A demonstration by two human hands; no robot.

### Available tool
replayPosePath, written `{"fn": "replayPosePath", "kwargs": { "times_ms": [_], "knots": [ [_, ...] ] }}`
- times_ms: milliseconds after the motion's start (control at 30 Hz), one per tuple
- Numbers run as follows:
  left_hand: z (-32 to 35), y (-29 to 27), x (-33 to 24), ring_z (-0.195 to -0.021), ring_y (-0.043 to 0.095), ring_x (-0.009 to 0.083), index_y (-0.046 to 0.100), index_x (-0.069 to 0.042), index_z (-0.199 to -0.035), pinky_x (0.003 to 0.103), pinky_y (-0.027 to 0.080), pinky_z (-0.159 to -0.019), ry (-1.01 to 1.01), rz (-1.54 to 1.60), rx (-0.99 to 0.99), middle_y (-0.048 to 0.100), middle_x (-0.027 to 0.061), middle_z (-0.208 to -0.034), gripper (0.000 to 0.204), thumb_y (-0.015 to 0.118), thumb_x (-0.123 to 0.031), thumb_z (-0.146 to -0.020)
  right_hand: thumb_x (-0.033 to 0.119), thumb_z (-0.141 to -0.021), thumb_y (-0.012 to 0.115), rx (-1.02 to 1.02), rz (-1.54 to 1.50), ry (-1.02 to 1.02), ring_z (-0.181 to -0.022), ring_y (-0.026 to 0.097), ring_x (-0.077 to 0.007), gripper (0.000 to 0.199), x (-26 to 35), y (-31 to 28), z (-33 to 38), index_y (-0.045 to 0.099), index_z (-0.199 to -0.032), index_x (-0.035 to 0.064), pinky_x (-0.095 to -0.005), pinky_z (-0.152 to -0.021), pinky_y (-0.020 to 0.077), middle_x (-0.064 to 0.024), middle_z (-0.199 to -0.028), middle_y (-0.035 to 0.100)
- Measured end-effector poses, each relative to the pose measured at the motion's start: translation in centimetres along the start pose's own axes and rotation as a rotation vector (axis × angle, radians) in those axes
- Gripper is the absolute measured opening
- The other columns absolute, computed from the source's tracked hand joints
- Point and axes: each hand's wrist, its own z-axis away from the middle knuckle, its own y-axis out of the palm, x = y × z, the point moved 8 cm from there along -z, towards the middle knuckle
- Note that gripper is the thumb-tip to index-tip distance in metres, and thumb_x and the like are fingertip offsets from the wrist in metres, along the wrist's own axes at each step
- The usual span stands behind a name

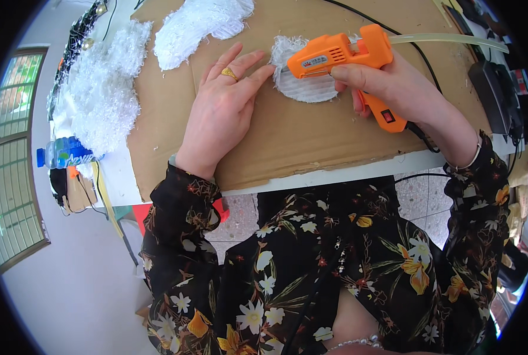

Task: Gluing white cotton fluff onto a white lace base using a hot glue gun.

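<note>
On the table's left side, a clear plastic bottle with blue label and blue cap on; can't tell contents. Next to it, pile of white fluff. Right hand wraps the handle of an orange glue gun, fingers closed round it, thumb along the body; pale glue stick pokes out the back. White round piece lies on cardboard, partly under the gun's front end, left of the right-hand grip; nozzle contact unclear. Left hand is palm down, fingers loosely spread, nothing gripped, index fingertip at the piece's left edge.
</note>
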Motion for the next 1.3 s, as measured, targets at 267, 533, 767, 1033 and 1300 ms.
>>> {"fn": "replayPosePath", "kwargs": {
  "times_ms": [267, 533, 767, 1033, 1300],
  "knots": [
    [-0.8, 0.5, 0.2, -0.123, 0.050, 0.0358, 0.065, -0.008, -0.111, 0.046, 0.040, -0.101, 0.017, 0.020, -0.043, 0.062, 0.0097, -0.120, 0.030, 0.059, 0.000, -0.082, 0.037, -0.091, 0.062, 0.010, 0.092, 0.023, -0.058, 0.055, -0.0071, 0.036, 0.4, 0.0, 0.4, 0.058, -0.104, 0.0035, -0.0238, -0.052, 0.0475, -0.0014, -0.083, 0.059],
    [-1.8, 0.1, -0.1, -0.127, 0.047, 0.0336, 0.068, -0.007, -0.106, 0.043, 0.041, -0.103, 0.060, 0.016, -0.012, 0.062, 0.0087, -0.121, 0.026, 0.067, -0.006, -0.080, 0.034, -0.091, 0.062, 0.004, 0.122, 0.022, -0.057, 0.055, -0.0065, 0.033, 0.7, 0.1, 0.7, 0.058, -0.104, 0.0034, -0.0231, -0.053, 0.0470, -0.0014, -0.083, 0.060],
    [-2.0, -0.1, 0.1, -0.131, 0.045, 0.0313, 0.069, -0.008, -0.104, 0.042, 0.039, -0.105, -0.010, 0.069, 0.026, 0.062, 0.0065, -0.123, 0.030, 0.070, -0.009, -0.075, 0.033, -0.091, 0.062, -0.023, 0.188, 0.040, -0.056, 0.054, -0.0066, 0.032, 1.3, -0.1, 1.3, 0.059, -0.103, 0.0030, -0.0227, -0.053, 0.0463, -0.0011, -0.080, 0.061],
    [-2.4, 1.5, 0.7, -0.131, 0.044, 0.0315, 0.069, -0.009, -0.104, 0.042, 0.039, -0.105, -0.029, 0.154, 0.000, 0.061, 0.0064, -0.125, 0.030, 0.072, -0.010, -0.074, 0.036, -0.088, 0.064, -0.036, 0.117, 0.071, -0.058, 0.057, -0.0091, 0.037, 0.1, -0.7, 1.0, 0.062, -0.101, 0.0018, -0.0245, -0.055, 0.0466, -0.0022, -0.073, 0.060],
    [-1.8, 0.3, 0.5, -0.125, 0.049, 0.0335, 0.071, -0.006, -0.096, 0.043, 0.039, -0.102, -0.042, 0.154, -0.050, 0.065, 0.0087, -0.114, 0.026, 0.074, -0.017, -0.073, 0.030, -0.091, 0.064, 0.057, 0.112, 0.051, -0.061, 0.057, -0.0087, 0.031, 0.6, 0.0, 0.9, 0.059, -0.102, 0.0014, -0.0255, -0.055, 0.0489, -0.0031, -0.082, 0.060]
  ]
}}
